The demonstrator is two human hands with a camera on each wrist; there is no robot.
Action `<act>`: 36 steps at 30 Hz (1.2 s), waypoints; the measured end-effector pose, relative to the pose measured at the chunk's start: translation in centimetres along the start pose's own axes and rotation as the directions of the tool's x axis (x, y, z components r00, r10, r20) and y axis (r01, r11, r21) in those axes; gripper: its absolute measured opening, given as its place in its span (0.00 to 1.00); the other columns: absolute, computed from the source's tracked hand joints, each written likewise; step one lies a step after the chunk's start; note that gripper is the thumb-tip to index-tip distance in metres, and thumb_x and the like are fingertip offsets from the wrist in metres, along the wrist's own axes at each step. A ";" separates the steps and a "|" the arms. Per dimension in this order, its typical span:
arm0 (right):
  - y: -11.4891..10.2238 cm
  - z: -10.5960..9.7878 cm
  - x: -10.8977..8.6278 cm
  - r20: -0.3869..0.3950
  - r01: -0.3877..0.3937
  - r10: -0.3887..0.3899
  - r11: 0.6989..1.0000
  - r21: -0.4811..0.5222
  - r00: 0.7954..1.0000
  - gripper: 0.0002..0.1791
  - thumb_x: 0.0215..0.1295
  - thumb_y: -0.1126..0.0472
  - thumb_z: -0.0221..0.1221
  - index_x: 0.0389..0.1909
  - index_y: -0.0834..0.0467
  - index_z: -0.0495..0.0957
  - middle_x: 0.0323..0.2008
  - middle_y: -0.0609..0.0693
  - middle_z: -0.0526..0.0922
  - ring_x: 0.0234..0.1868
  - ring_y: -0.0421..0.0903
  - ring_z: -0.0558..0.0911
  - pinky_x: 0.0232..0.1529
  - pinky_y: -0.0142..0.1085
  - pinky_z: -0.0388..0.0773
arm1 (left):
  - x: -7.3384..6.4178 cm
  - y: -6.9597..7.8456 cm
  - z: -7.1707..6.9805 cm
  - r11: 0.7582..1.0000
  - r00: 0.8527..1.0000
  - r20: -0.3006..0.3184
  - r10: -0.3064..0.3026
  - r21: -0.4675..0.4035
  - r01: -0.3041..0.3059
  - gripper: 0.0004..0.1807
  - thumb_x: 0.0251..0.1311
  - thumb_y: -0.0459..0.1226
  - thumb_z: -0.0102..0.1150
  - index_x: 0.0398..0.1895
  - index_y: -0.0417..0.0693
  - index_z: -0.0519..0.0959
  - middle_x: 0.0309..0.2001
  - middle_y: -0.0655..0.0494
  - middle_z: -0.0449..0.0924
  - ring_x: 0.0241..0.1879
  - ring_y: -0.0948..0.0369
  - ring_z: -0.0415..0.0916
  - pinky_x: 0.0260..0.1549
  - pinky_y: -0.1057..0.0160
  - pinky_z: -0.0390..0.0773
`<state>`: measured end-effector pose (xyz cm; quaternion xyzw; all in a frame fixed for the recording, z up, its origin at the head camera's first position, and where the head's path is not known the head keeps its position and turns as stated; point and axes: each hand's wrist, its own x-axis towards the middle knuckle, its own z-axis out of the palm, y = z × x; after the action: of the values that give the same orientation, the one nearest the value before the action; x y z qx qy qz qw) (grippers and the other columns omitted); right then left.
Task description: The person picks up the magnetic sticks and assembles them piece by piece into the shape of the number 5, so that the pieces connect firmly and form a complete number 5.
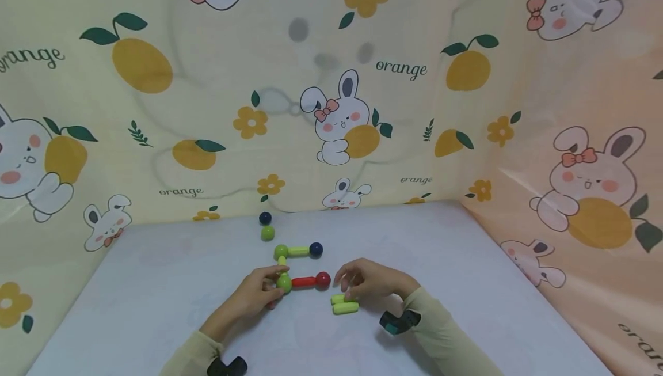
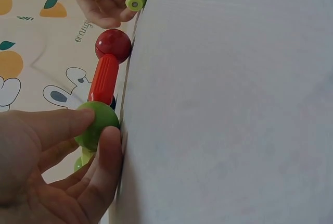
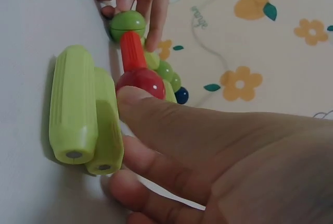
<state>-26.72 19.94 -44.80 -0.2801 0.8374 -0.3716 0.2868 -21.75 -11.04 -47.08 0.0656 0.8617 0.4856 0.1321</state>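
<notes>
The ball-and-rod figure (image 1: 282,261) is on the white table (image 1: 176,289), open side facing right; its red rod (image 1: 304,283) runs nearly left to right, ending at the red ball (image 1: 323,280). The left hand (image 1: 252,294) pinches the near green ball (image 1: 284,284). Thumb and fingers parted, the right hand (image 1: 377,280) is at two light-green rods (image 1: 345,308), roughly parallel to the red one; contact is unclear.

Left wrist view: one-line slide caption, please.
Left hand pinches a green ball joined by a red rod to a red ball; right hand near light-green rods.
</notes>
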 end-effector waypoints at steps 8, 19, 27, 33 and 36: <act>-0.6 0.5 -0.3 -0.025 -0.029 0.028 0.997 -0.073 0.999 0.13 0.63 0.65 0.66 0.48 0.50 0.85 0.39 0.45 0.83 0.40 0.44 0.78 0.43 0.36 0.75 | -0.1 0.1 0.0 1.000 1.000 -0.003 -0.005 0.003 0.005 0.28 0.64 0.28 0.60 0.68 0.47 0.74 0.55 0.43 0.78 0.26 0.60 0.78 0.27 0.64 0.79; -1.3 0.4 -0.6 -0.001 -0.033 0.033 0.991 -0.127 0.999 0.11 0.61 0.68 0.68 0.43 0.52 0.86 0.29 0.45 0.79 0.33 0.40 0.75 0.37 0.32 0.74 | -0.1 0.2 0.1 1.000 1.000 -0.011 -0.008 0.002 0.008 0.28 0.64 0.27 0.60 0.68 0.47 0.74 0.55 0.44 0.79 0.26 0.61 0.77 0.26 0.65 0.79; -1.2 0.0 -0.8 0.046 -0.023 0.028 0.992 -0.124 0.999 0.13 0.61 0.69 0.67 0.43 0.50 0.87 0.31 0.43 0.80 0.35 0.39 0.76 0.40 0.31 0.76 | -0.1 0.2 -0.1 1.000 1.000 -0.008 0.010 0.012 -0.010 0.28 0.64 0.28 0.60 0.68 0.46 0.74 0.54 0.44 0.79 0.25 0.61 0.77 0.25 0.66 0.78; -1.2 -0.1 -0.7 0.053 0.008 -0.003 0.996 -0.084 0.999 0.15 0.66 0.67 0.63 0.50 0.50 0.86 0.39 0.44 0.83 0.40 0.42 0.77 0.43 0.34 0.75 | -0.3 0.2 -0.1 1.000 1.000 -0.008 0.020 0.008 -0.020 0.28 0.64 0.28 0.61 0.68 0.46 0.74 0.54 0.43 0.79 0.26 0.61 0.77 0.26 0.65 0.78; -1.3 0.0 -0.6 0.059 0.047 -0.043 0.997 -0.067 0.997 0.14 0.67 0.66 0.62 0.52 0.53 0.85 0.41 0.45 0.85 0.41 0.41 0.77 0.45 0.32 0.76 | -0.3 0.2 -0.1 1.000 1.000 -0.005 0.021 0.006 -0.021 0.28 0.64 0.28 0.61 0.68 0.46 0.74 0.55 0.42 0.79 0.26 0.61 0.77 0.26 0.65 0.78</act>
<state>-26.03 19.63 -43.62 -0.3190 0.8346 -0.3408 0.2926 -21.52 -11.10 -46.77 0.0741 0.8627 0.4845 0.1247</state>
